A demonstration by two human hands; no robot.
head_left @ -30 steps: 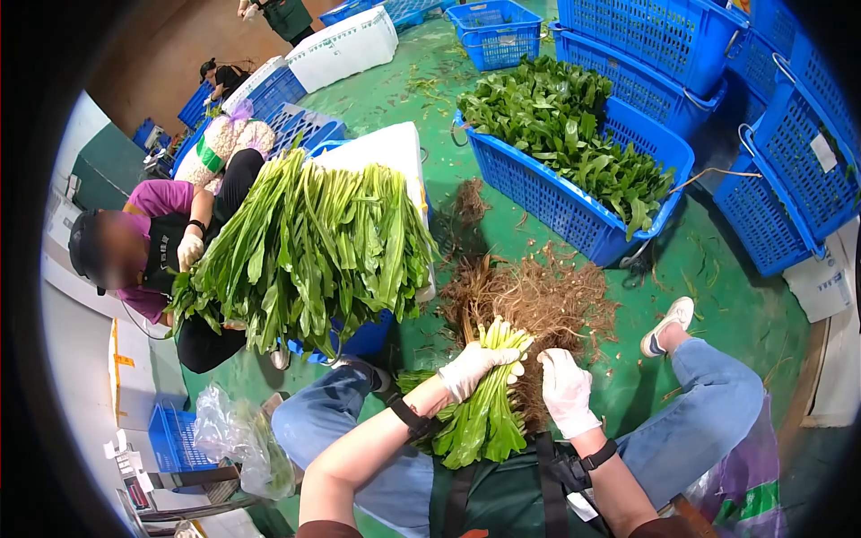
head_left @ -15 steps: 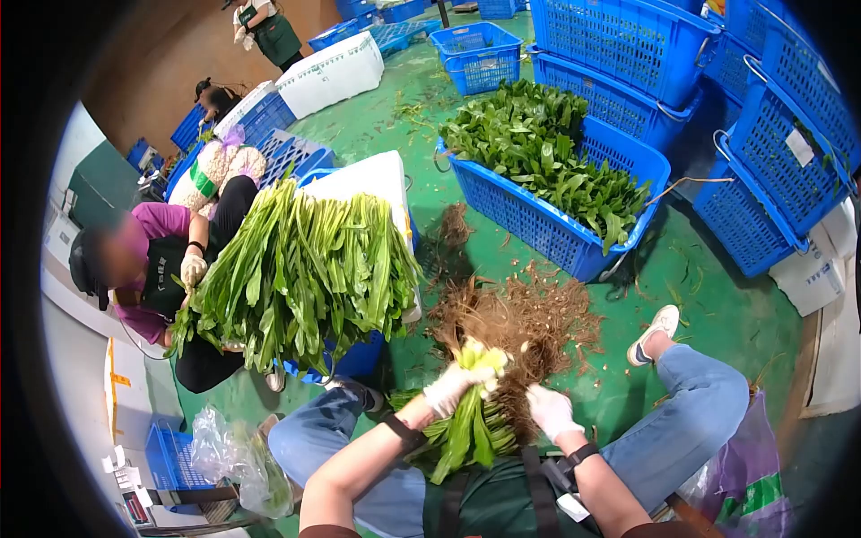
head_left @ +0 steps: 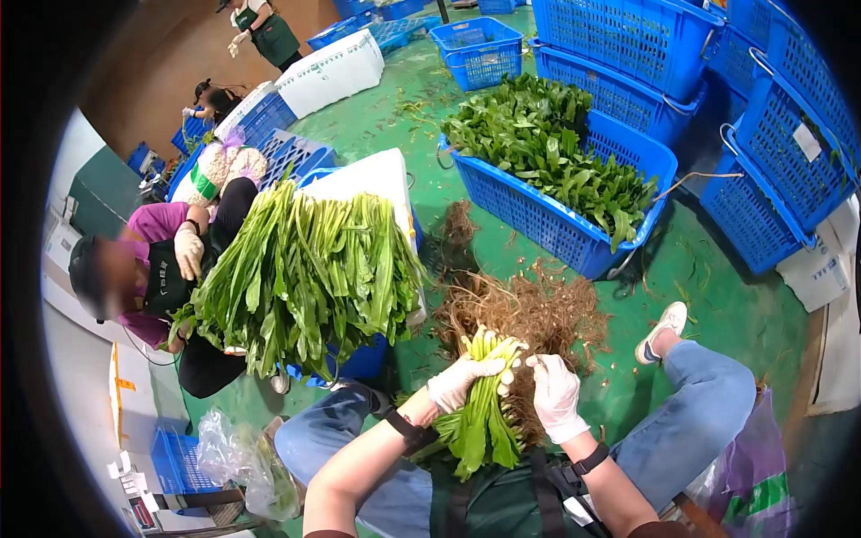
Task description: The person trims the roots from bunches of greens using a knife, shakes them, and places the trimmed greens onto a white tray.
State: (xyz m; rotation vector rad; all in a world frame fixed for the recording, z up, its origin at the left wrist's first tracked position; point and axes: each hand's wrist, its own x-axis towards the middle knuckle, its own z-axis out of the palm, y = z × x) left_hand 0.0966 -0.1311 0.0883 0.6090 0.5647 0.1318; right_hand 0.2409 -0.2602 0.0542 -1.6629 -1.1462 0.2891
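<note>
My left hand [head_left: 457,384], in a white glove, is wrapped round a bunch of long-leaved greens [head_left: 482,412] between my knees. The pale stem ends point up and away from me, and the leaves hang toward my lap. Just right of the stem ends is my gloved right hand [head_left: 553,394], its thumb and fingers pinched together. What they hold, if anything, is too small to make out. Beyond both hands a heap of brown roots [head_left: 538,314] lies on the green floor.
A thick pile of greens [head_left: 305,269] rests on a white foam box [head_left: 381,179] at left, with a crouching co-worker [head_left: 152,269] beside it. A blue crate [head_left: 547,215] of leaves stands ahead. Stacked blue crates [head_left: 619,49] rise at right.
My right hand has risen from the roots beside the bunch to near the stem ends. The bunch is more upright in my left hand. The co-worker's gloved hand has lifted off the pile.
</note>
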